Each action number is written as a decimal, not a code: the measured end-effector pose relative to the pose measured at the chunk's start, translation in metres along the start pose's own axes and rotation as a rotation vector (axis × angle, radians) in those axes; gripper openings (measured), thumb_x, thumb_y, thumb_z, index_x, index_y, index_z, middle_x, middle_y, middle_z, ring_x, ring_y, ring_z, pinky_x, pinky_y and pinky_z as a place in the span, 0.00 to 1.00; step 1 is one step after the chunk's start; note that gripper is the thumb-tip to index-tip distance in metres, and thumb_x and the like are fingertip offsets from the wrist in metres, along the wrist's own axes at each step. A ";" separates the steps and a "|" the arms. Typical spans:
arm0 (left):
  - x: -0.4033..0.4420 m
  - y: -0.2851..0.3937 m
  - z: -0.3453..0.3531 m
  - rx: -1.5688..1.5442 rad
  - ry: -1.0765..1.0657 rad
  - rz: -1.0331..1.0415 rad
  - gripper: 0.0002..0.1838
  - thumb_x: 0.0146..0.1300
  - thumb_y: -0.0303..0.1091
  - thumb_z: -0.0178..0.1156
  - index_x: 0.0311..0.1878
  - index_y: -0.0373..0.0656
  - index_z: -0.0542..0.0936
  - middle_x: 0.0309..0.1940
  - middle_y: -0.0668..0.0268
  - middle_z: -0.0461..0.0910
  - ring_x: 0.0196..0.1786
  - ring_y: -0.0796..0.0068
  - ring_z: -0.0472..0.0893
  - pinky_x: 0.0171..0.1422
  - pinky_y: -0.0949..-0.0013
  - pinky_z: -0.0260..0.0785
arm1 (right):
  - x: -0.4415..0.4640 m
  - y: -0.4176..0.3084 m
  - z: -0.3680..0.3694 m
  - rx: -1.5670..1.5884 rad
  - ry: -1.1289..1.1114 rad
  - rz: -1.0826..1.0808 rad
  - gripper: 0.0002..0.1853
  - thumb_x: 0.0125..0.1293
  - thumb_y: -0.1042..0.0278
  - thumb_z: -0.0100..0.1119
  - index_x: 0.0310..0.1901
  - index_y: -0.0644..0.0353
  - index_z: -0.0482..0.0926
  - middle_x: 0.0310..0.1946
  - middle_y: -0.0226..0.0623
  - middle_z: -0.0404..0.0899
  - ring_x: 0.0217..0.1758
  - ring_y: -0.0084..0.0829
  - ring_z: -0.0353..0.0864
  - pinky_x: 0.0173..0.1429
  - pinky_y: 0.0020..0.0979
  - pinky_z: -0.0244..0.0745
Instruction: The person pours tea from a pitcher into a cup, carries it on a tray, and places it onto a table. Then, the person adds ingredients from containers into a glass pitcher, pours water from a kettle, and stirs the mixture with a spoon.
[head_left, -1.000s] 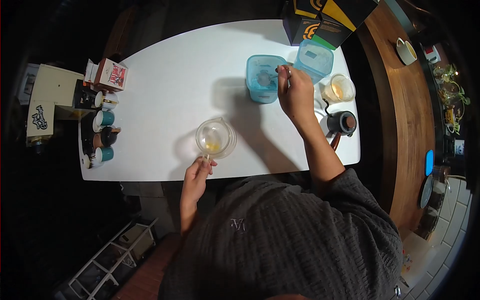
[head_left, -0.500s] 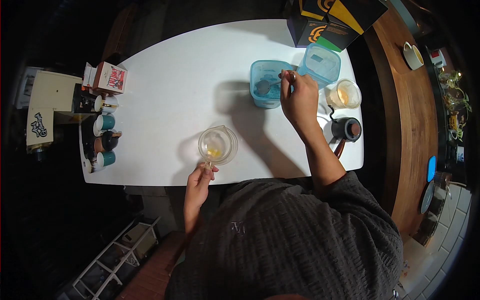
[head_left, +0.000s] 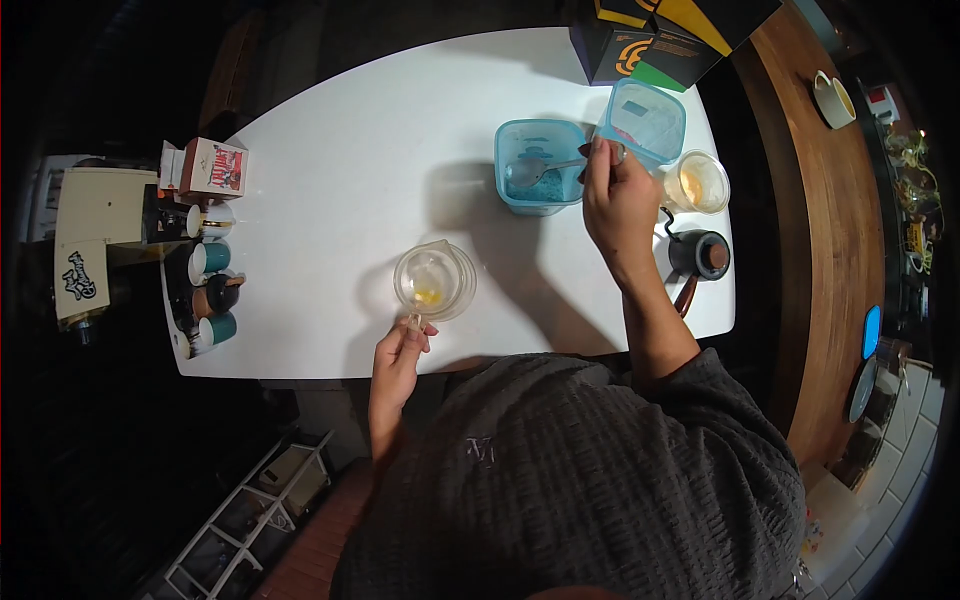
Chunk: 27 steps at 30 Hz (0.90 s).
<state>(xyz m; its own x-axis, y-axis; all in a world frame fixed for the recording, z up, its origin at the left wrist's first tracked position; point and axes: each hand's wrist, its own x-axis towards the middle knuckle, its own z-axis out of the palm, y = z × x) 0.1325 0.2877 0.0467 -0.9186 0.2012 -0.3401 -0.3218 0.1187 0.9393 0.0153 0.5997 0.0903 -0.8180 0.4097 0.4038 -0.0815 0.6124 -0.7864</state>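
Observation:
My left hand [head_left: 398,362] grips the handle of a clear glass measuring jug [head_left: 450,283] near the table's front edge. A little yellow stuff lies at the bottom of the jug. In my right hand [head_left: 620,208] is a metal spoon [head_left: 527,172], its bowl over the opening of a blue plastic container [head_left: 540,207]. Whether the spoon carries anything I cannot make out. Beside that container, behind my right hand, rests a light blue lid [head_left: 648,118].
Right of my hand stand a clear tub [head_left: 697,182] with pale contents and a dark pot [head_left: 699,255] with a wooden handle. Dark boxes [head_left: 650,55] fill the back right corner. Cups [head_left: 212,258] and a red-and-white box [head_left: 214,167] line the left edge of the white table [head_left: 330,140].
My right hand has moved slightly right, and the spoon's bowl has come up from inside the blue container. My left hand stays on the jug's handle; the view has shifted a little.

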 end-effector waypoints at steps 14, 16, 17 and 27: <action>0.017 0.019 0.014 -0.025 -0.003 -0.062 0.22 0.77 0.47 0.47 0.35 0.37 0.77 0.32 0.69 0.76 0.33 0.82 0.67 0.41 0.75 0.61 | -0.013 -0.040 -0.054 0.473 0.146 0.017 0.15 0.77 0.67 0.47 0.38 0.70 0.79 0.30 0.34 0.80 0.28 0.17 0.74 0.35 0.20 0.68; 0.020 0.020 0.017 -0.022 -0.028 -0.061 0.22 0.77 0.48 0.48 0.35 0.37 0.78 0.31 0.70 0.76 0.33 0.83 0.67 0.40 0.76 0.61 | -0.026 -0.042 -0.059 0.488 0.114 0.001 0.15 0.77 0.70 0.44 0.38 0.72 0.78 0.33 0.36 0.80 0.30 0.18 0.75 0.35 0.21 0.69; 0.021 0.022 0.019 -0.028 -0.019 -0.066 0.22 0.77 0.48 0.48 0.35 0.37 0.78 0.31 0.70 0.76 0.33 0.83 0.67 0.40 0.76 0.61 | -0.035 -0.040 -0.059 0.532 0.085 -0.037 0.15 0.77 0.71 0.44 0.39 0.72 0.78 0.32 0.38 0.80 0.30 0.21 0.76 0.35 0.22 0.69; 0.014 0.015 0.017 -0.029 0.003 0.058 0.20 0.74 0.45 0.53 0.40 0.35 0.80 0.35 0.71 0.72 0.35 0.84 0.69 0.41 0.77 0.62 | -0.075 -0.026 -0.060 0.350 0.051 -0.619 0.20 0.76 0.54 0.48 0.32 0.61 0.78 0.23 0.31 0.77 0.26 0.31 0.75 0.36 0.33 0.68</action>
<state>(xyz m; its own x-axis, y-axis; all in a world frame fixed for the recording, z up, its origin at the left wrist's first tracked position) 0.1190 0.3089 0.0552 -0.9368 0.2036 -0.2846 -0.2741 0.0787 0.9585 0.1132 0.5939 0.1083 -0.5356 0.0928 0.8394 -0.7077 0.4931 -0.5061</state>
